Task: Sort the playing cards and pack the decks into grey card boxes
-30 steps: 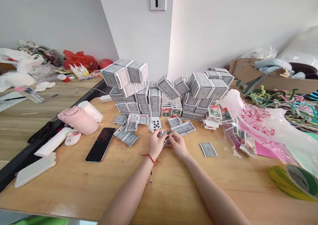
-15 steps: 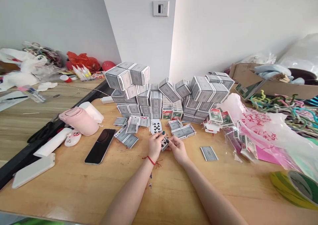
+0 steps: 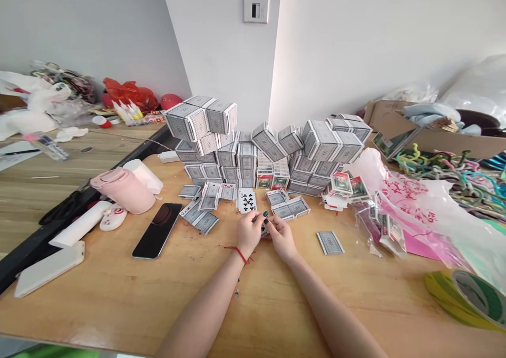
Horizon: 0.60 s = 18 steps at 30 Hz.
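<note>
Left hand [image 3: 249,233] and right hand [image 3: 282,236] close together, grip clamped on a small card pack [image 3: 264,230], mostly hidden by fingers. Just beyond the hands, a face-up clubs card [image 3: 247,200] lies on the counter [image 3: 98,294]; phone [image 3: 157,230] left of that card, face-down card [image 3: 330,243] right of it.

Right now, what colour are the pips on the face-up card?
Black clubs on a white card, clearest in the head view.
</note>
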Tool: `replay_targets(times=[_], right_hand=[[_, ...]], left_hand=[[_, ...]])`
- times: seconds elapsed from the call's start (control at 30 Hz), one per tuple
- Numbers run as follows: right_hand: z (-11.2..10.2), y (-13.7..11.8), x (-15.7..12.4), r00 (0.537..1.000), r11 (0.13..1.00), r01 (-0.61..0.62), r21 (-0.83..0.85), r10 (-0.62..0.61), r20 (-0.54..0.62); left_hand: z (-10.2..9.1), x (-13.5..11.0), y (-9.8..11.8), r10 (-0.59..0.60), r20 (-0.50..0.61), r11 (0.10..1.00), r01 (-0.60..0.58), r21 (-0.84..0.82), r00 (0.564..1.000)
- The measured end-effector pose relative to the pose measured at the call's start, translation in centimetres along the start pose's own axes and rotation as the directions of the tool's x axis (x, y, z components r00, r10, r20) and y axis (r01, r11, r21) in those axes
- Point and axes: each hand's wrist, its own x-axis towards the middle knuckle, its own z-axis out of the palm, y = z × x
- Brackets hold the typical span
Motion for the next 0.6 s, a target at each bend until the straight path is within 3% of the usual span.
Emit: replay_targets(times=[0.2, 0.37, 0.6], right_hand=[[-0.14, 0.26, 0.13, 0.998, 1.000, -0.010, 0.022, 0.009, 0.059], [-0.03, 0.44, 0.43, 0.999, 1.000, 0.002, 0.002, -0.002, 0.049], [-0.36, 0.81, 1.01, 0.991, 0.999, -0.021, 0.024, 0.018, 0.135]], left_hand=[[-0.15, 0.40, -0.04, -0.080, 0.006, 0.995, 0.080, -0.063, 0.997], [-0.40, 0.58, -0.02, -0.078, 0.009, 0.995, 0.079, -0.057, 0.997], [-0.49, 0.81, 0.22, -0.103, 0.003, 0.989, 0.102, -0.102, 0.995]])
